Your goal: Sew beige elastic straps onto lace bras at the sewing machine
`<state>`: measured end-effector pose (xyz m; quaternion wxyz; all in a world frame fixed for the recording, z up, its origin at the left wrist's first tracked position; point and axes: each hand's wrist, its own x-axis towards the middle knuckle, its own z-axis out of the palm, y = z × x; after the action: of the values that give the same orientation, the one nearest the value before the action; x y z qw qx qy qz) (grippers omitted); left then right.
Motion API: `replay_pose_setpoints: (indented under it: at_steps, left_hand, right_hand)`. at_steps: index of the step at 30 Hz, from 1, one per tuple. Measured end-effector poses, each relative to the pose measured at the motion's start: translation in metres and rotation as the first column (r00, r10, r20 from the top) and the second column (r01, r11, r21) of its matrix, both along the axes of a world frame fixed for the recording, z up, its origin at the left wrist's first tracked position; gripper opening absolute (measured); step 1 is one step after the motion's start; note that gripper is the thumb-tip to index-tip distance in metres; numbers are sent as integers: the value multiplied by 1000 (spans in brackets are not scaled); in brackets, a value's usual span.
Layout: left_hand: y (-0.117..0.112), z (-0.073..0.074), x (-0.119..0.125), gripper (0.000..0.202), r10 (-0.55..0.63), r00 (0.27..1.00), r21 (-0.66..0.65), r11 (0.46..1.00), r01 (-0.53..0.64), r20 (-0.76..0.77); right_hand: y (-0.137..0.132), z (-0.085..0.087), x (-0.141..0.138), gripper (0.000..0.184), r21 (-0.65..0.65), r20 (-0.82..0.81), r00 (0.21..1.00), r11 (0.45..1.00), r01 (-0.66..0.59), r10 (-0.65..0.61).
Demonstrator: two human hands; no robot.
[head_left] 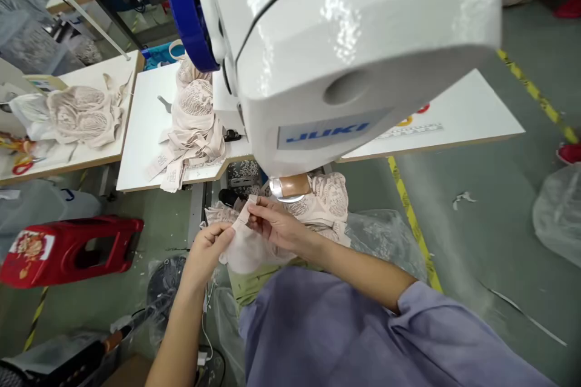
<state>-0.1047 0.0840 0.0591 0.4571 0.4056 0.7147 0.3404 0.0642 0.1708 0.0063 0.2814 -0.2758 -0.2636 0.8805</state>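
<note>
A beige bra point(247, 248) hangs over my lap, below the head of a white sewing machine point(363, 72) marked JUKI. Its narrow back band end point(244, 213) is stretched between my hands. My left hand point(204, 251) pinches the lower end between thumb and fingers. My right hand point(279, 228) is closed on the upper end, with some of its fingers hidden behind the cloth. Just right of my right hand, more beige lace bras point(333, 196) lie bunched at the machine's arm end.
A white machine table point(140, 115) carries a pile of beige bras point(197, 115). On the right table part lie a ruler point(420, 130) and a roll of yellow tape point(405, 121). A red stool point(72, 248) stands on the floor at left. Clear plastic point(385, 239) hangs beside my lap.
</note>
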Motion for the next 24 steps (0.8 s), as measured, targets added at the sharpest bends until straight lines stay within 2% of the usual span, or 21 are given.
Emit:
replay_pose_setpoints:
  at_steps: [1,3,5,6,8,10,11,12,16,20,22,24]
  left_hand:
    - [4,-7,1,31,24,998,16,1000,-23,-65]
    - [11,-21,7,31,107,983,66,993,-98,-148]
    - [15,-36,18,31,118,981,69,992,-109,-152]
    - [17,-43,24,33,89,989,53,995,-83,-120]
    - [19,-55,38,38,32,999,34,999,-31,-40]
    - [20,-62,49,41,22,1000,49,999,-22,7]
    - [21,-63,53,40,35,999,66,997,-35,9]
    - [22,-62,56,38,49,999,84,995,-48,1]
    - [22,-48,62,34,32,999,118,993,-26,-44]
    - [20,-34,61,40,-4,997,58,998,8,-75]
    - [21,-28,63,45,-9,996,3,1000,9,-87]
    - [26,-25,75,47,-40,994,-16,999,38,-97]
  right_hand:
    - [-1,-4,2,30,28,33,997,998,62,-63]
    - [-5,-13,10,25,214,111,980,967,140,-167]
    - [-10,-23,19,20,467,203,949,876,123,-241]
    - [-13,-28,23,16,592,251,927,802,81,-279]
    - [-17,-38,30,11,792,317,880,609,-40,-353]
    - [-19,-44,37,10,896,343,854,409,-173,-391]
    - [-19,-46,42,10,913,352,851,343,-221,-390]
    - [-17,-45,47,9,917,361,847,310,-249,-389]
    - [-5,-32,67,19,913,374,816,329,-241,-441]
    - [7,-18,59,35,899,434,771,288,-331,-466]
    - [12,-9,55,32,868,496,744,288,-405,-447]
    - [20,4,72,25,827,562,672,314,-466,-483]
